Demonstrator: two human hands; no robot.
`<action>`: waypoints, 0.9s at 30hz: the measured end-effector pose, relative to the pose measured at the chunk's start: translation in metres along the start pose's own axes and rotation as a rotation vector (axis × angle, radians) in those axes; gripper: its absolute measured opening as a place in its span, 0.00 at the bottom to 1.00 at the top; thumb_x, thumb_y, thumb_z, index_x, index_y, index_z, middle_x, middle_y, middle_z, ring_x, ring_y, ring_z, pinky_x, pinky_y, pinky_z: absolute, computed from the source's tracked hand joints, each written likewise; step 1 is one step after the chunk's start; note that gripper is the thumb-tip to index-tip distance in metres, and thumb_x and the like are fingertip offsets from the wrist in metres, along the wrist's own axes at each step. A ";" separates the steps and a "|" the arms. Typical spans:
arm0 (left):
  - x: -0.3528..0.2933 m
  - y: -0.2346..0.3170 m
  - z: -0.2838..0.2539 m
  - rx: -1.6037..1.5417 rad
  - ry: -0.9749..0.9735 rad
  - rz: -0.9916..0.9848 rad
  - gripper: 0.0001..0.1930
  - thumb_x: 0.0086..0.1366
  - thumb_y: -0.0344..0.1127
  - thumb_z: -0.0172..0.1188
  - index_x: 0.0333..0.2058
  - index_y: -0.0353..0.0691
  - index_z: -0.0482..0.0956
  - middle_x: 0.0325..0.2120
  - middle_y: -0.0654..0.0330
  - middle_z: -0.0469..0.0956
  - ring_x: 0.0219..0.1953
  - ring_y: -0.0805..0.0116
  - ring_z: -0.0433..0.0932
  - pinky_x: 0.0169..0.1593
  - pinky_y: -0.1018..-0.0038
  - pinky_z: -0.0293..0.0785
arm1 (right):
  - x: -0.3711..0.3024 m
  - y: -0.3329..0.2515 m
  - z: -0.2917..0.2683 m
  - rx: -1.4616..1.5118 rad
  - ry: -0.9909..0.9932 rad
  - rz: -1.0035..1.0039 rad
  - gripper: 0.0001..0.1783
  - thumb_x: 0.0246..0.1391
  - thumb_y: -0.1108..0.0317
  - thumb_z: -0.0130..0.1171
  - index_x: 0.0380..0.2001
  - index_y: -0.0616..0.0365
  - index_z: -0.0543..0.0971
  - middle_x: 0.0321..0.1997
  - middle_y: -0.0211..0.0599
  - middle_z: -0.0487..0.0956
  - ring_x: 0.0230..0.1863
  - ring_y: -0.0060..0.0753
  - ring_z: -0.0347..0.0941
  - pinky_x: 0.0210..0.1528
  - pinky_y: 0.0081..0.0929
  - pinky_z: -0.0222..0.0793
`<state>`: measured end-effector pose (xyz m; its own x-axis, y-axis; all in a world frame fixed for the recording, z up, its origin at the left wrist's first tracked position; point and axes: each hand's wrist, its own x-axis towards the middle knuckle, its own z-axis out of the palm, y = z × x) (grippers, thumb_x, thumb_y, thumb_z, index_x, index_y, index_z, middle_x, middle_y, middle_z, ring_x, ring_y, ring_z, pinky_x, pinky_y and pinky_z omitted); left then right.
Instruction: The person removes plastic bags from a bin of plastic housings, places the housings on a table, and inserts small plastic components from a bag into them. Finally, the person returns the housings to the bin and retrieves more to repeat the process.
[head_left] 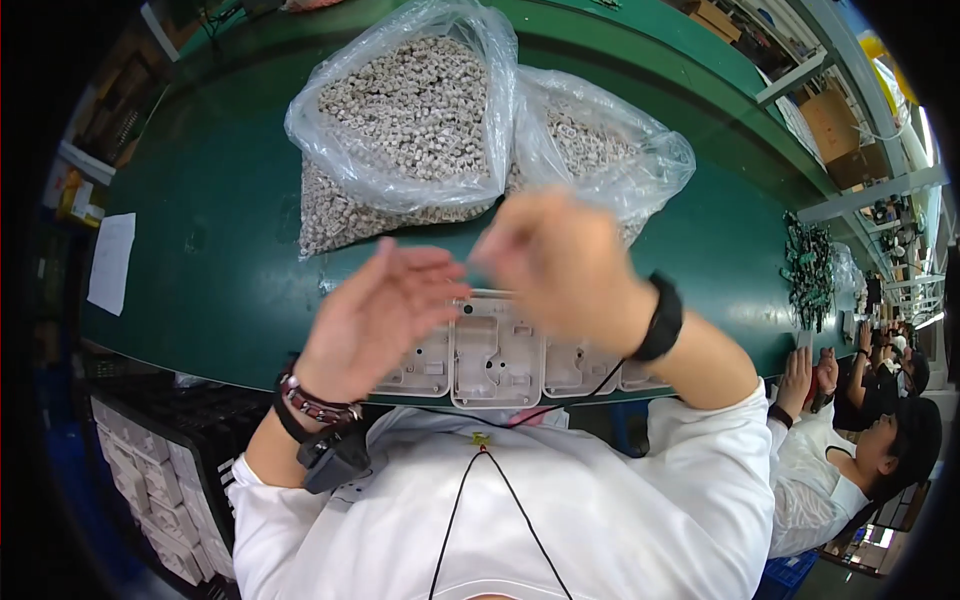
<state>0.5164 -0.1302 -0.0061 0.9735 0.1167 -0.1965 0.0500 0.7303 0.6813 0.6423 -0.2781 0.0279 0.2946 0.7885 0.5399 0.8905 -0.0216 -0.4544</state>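
Note:
My left hand [378, 308] hovers over the near edge of the bench with its fingers stretched out, palm turned toward the right hand. Curled and blurred by motion, my right hand [562, 262] is level with it, fingertips pointing left. Whatever it pinches, if anything, cannot be made out. Below both hands lies a row of several white plastic housings [497, 377] with molded ribs and holes. Beyond them, a large clear plastic bag [400, 125] stands open, full of small greyish-white plastic parts. A second such bag [590, 145] leans to its right, partly hidden by my right hand.
The green bench [220, 220] carries a white paper sheet [112, 262] at left and a heap of dark green parts [806, 270] at right. Stacked white housings fill a black crate [160, 470] at lower left. A co-worker [850, 450] sits on the right.

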 end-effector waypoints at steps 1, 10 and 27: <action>0.002 -0.004 0.017 -0.041 0.032 -0.227 0.17 0.67 0.46 0.43 0.43 0.39 0.69 0.36 0.61 0.73 0.38 0.71 0.72 0.41 0.73 0.69 | -0.012 -0.014 0.007 0.045 -0.077 -0.110 0.06 0.44 0.71 0.53 0.27 0.60 0.69 0.22 0.37 0.71 0.23 0.33 0.68 0.24 0.25 0.63; 0.001 -0.070 0.022 -0.305 0.197 -0.684 0.13 0.66 0.48 0.43 0.36 0.49 0.72 0.30 0.71 0.73 0.33 0.78 0.73 0.37 0.79 0.69 | -0.073 -0.018 0.044 -0.034 -0.156 -0.266 0.13 0.30 0.67 0.52 0.25 0.57 0.66 0.20 0.30 0.63 0.21 0.31 0.64 0.25 0.26 0.61; 0.023 -0.067 0.022 0.413 -0.401 -0.661 0.08 0.64 0.38 0.48 0.34 0.41 0.71 0.26 0.68 0.74 0.20 0.71 0.71 0.26 0.73 0.67 | -0.101 0.010 -0.049 0.271 0.065 0.323 0.13 0.35 0.80 0.60 0.29 0.57 0.75 0.25 0.32 0.73 0.24 0.34 0.67 0.29 0.27 0.59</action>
<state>0.5402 -0.1908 -0.0409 0.7180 -0.5462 -0.4315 0.6327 0.2536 0.7317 0.6386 -0.3884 0.0038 0.5728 0.7269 0.3789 0.6281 -0.0922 -0.7726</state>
